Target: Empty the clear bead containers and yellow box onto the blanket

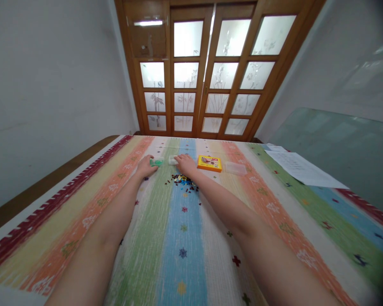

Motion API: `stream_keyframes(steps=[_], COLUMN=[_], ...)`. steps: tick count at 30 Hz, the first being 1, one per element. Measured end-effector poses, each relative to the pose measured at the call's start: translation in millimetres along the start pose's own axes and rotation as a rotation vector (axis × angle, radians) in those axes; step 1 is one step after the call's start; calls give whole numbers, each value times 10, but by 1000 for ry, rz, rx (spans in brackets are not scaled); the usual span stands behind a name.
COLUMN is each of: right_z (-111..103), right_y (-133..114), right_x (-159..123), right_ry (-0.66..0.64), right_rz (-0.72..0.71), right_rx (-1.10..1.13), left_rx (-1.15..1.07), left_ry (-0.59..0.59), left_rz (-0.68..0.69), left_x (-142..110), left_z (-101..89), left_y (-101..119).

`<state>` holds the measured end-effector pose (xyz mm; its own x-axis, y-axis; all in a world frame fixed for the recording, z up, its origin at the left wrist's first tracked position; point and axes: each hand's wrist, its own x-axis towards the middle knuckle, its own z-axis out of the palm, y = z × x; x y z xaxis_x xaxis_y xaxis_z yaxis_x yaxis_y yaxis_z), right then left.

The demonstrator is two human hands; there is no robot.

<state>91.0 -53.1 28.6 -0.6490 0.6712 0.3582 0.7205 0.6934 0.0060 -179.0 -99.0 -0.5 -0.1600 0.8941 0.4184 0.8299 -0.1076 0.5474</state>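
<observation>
Fingers of the left hand [146, 166] were curled round the left end of a small see-through box [157, 162] with green bits inside, seeming to hold it; those of the right hand [185, 164] met the right end of a whitish container [172, 160], though I could not tell whether they gripped or merely rested. Nearer than both, on the striped tablecloth [153, 238], lay a loose pile of tiny pieces [181, 180] — brown, blue, yellow and pale — whose right side ran up against the right wrist in view. Holding each container by its outer end probably steadied it, light as it looked, and left the gap between them open. Toward the right edge of the table [51, 182] lay a yellow box [209, 163], just beyond the right hand, then a see-through tray [236, 168] and, farther over, papers [306, 169]. None seemed to obstruct the hands — only the right arm cut across toward the pile. Past the far edge stood glazed wooden doors [199, 100].
</observation>
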Motion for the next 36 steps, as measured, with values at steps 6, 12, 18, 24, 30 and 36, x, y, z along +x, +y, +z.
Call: stream_keyframes(steps=[6,12,18,24,30,36], right_z=[-23,-286,-362,-298,-280,-268], right_y=[59,60,159,262,224,187], right_x=[-45,-235,-540,-864,-946,-896], right_ry=[46,242,266,224,186,279], right_rz=[-3,-127,-225,-156,-80,49], right_rx=[69,219,214,214,173,103], left_rx=[-162,-294,-256,-202,-232,-333], left_ry=[121,179,66,73,91,97], left_rz=[64,240,399,410,362,320], left_x=[0,-65,-256,-433,-558,-619], left_z=[-1,14,136,248,361,375], left_y=[58,550,1034,1317,1477,1575])
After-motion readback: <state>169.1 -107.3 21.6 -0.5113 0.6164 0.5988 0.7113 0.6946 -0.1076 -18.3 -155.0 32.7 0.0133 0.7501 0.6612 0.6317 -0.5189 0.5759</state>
